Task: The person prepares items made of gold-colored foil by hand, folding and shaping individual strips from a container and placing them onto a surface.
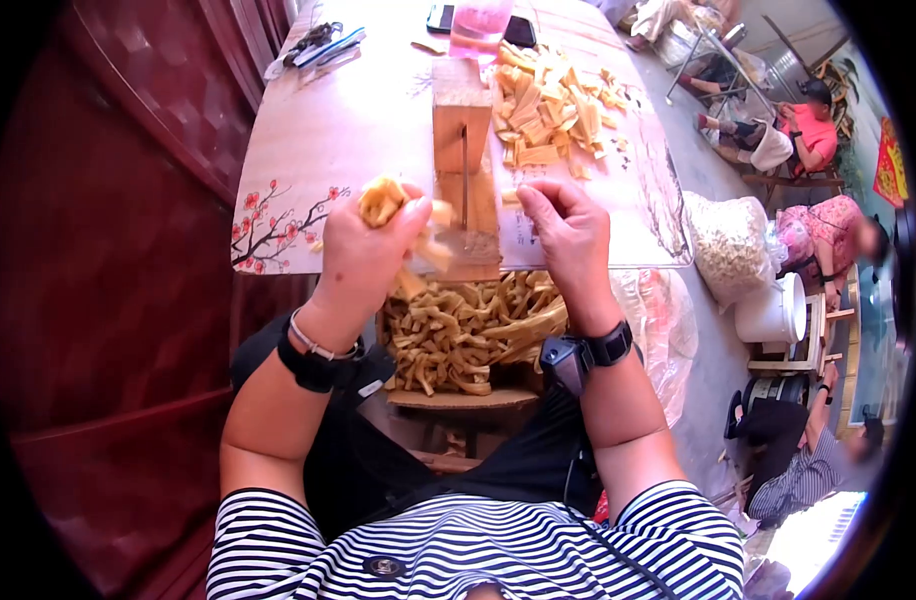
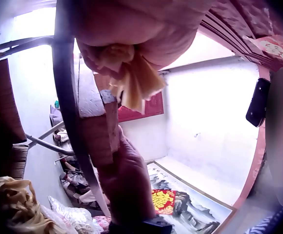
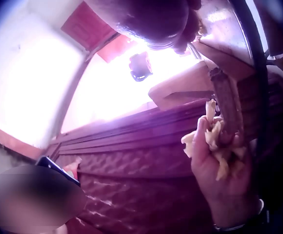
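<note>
My left hand (image 1: pixel 353 255) grips a bunch of pale yellow strips (image 1: pixel 383 200) left of an upright wooden block (image 1: pixel 460 145); the strips' ends hang below the fist in the left wrist view. A thin dark upright blade-like piece (image 1: pixel 465 185) stands along the block's near face. My right hand (image 1: pixel 576 235), right of the block, has thumb and forefinger pinched together, with a small yellow strip (image 1: pixel 511 197) at the tips. A heap of flat yellow strips (image 1: pixel 548 110) lies on the table behind it. Thicker, curled strips (image 1: pixel 448 335) fill a cardboard box (image 1: pixel 463 400) below the table edge.
The table (image 1: pixel 308 130) carries a pink cup (image 1: pixel 478 25), a phone (image 1: pixel 520 32) and a small packet (image 1: pixel 323 52). A red door (image 1: pixel 128 300) rises at left. On the right are a clear plastic bag (image 1: pixel 663 330), a stuffed sack (image 1: pixel 733 245), a white bucket (image 1: pixel 768 310) and several seated people.
</note>
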Available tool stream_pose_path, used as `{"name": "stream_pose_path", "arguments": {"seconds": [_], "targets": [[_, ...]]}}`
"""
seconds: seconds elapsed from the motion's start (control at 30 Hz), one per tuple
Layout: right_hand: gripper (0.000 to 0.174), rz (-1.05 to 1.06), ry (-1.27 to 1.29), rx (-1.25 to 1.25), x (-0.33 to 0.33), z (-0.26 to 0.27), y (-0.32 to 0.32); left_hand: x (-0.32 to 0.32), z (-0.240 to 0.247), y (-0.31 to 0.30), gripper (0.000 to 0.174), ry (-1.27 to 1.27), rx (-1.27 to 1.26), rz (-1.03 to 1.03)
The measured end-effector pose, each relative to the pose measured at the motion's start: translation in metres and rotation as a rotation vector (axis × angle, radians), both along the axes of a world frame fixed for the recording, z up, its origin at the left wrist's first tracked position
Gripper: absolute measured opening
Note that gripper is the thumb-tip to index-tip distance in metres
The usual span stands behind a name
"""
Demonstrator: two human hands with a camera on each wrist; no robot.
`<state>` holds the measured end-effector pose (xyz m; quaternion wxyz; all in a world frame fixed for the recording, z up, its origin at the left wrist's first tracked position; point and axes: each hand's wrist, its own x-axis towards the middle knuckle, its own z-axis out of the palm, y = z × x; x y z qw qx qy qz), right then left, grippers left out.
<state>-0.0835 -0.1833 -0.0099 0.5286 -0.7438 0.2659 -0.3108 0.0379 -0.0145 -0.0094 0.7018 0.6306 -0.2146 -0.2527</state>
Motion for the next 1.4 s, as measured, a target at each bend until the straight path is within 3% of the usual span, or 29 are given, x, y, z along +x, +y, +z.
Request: {"name": "stream_pose_path", "arguments": {"seconds": [0.07, 0.13, 0.2, 0.27, 0.3, 0.4, 0.43, 0.47, 0.5, 0.53, 0.6, 0.63, 0.67, 0.73, 0.77, 0.8, 0.83, 0.87, 0.93, 1.07, 1.17, 1.2, 1.33, 1.37, 1.4], "targets": [[0.016, -0.013, -0.003, 0.034, -0.002, -0.001, -0.006, -0.004, 0.006, 0.011, 0.009, 0.021, -0.043, -0.093], [0.015, -0.084, -0.056, 0.027, 0.003, -0.002, -0.017, 0.000, 0.020, 0.025, 0.002, -0.080, -0.164, -0.527], [0.027, -0.038, -0.138, 0.086, 0.010, 0.007, -0.031, 0.000, 0.022, 0.020, 0.013, -0.385, -0.168, -0.901], [0.035, 0.013, -0.334, 0.166, 0.021, 0.007, -0.040, -0.016, 0.009, 0.013, 0.018, -0.341, -0.101, -1.062], [0.043, 0.042, -0.314, 0.119, 0.020, 0.004, -0.043, -0.020, 0.001, 0.009, 0.026, -0.344, 0.009, -1.144], [0.037, -0.118, -0.229, -0.109, 0.012, -0.014, -0.048, -0.031, -0.020, 0.003, 0.037, -0.658, 0.323, -1.110], [0.032, -0.119, -0.236, -0.112, 0.007, -0.012, -0.041, -0.032, -0.026, -0.002, 0.046, -0.744, 0.485, -1.148], [0.027, -0.157, -0.266, -0.067, 0.002, -0.010, -0.034, -0.035, -0.045, -0.001, 0.048, -0.864, 0.566, -1.084], [0.026, -0.128, -0.338, -0.080, -0.003, -0.008, -0.030, -0.036, -0.029, -0.007, 0.048, -0.833, 0.773, -1.156], [0.025, -0.096, -0.413, -0.094, -0.008, -0.006, -0.029, -0.036, -0.050, -0.008, 0.046, -1.017, 0.785, -1.132], [0.023, 0.043, -0.488, -0.018, -0.021, -0.002, -0.028, -0.030, -0.073, -0.007, 0.046, -1.122, 0.848, -1.062], [0.023, 0.211, -0.571, 0.111, -0.027, 0.005, -0.025, -0.027, -0.075, -0.008, 0.031, -1.093, 0.918, -1.045], [0.021, 0.413, -0.575, 0.265, -0.035, 0.012, -0.025, -0.022, -0.092, -0.005, 0.024, -1.219, 0.811, -0.923], [0.017, 0.940, -0.236, 0.271, -0.049, 0.033, -0.022, -0.022, -0.102, -0.004, 0.022, -1.281, 0.637, -0.697], [0.014, 0.933, 0.156, 0.388, -0.060, 0.048, -0.008, -0.020, -0.101, -0.007, 0.021, -1.221, 0.661, -0.726], [0.017, 0.977, 0.460, 0.331, -0.059, 0.051, 0.004, -0.018, -0.090, -0.011, 0.020, -1.163, 0.683, -0.752], [0.018, 0.963, 0.627, 0.089, -0.055, 0.037, 0.010, -0.014, -0.084, -0.015, 0.030, -1.155, 0.755, -0.829], [0.020, 0.940, 0.789, -0.158, -0.053, 0.013, 0.009, -0.014, -0.078, -0.015, 0.027, -1.163, 0.758, -0.845], [0.024, 0.836, 0.947, -0.489, -0.057, -0.052, -0.012, -0.015, -0.083, -0.017, 0.028, -1.177, 0.738, -0.833], [0.024, 1.054, 1.148, -0.853, -0.068, -0.117, -0.026, -0.020, -0.090, -0.011, 0.030, -1.126, 0.629, -0.876], [0.024, 1.042, 1.289, -0.941, -0.060, -0.115, -0.022, -0.023, -0.094, -0.006, 0.020, -1.100, 0.643, -0.848], [0.024, 1.020, 1.325, -0.951, -0.056, -0.110, -0.019, -0.023, -0.098, -0.005, 0.025, -1.106, 0.639, -0.875], [0.014, 1.007, 0.891, -0.425, -0.068, -0.070, -0.012, -0.028, -0.103, -0.001, 0.043, -1.064, 0.543, -0.944], [0.014, 0.893, 0.995, -0.085, -0.067, -0.058, -0.008, -0.032, -0.101, 0.000, 0.046, -1.035, 0.497, -0.945], [0.015, 0.892, 0.953, -0.081, -0.065, -0.038, -0.002, -0.037, -0.102, 0.000, 0.049, -0.993, 0.419, -0.934]]}}
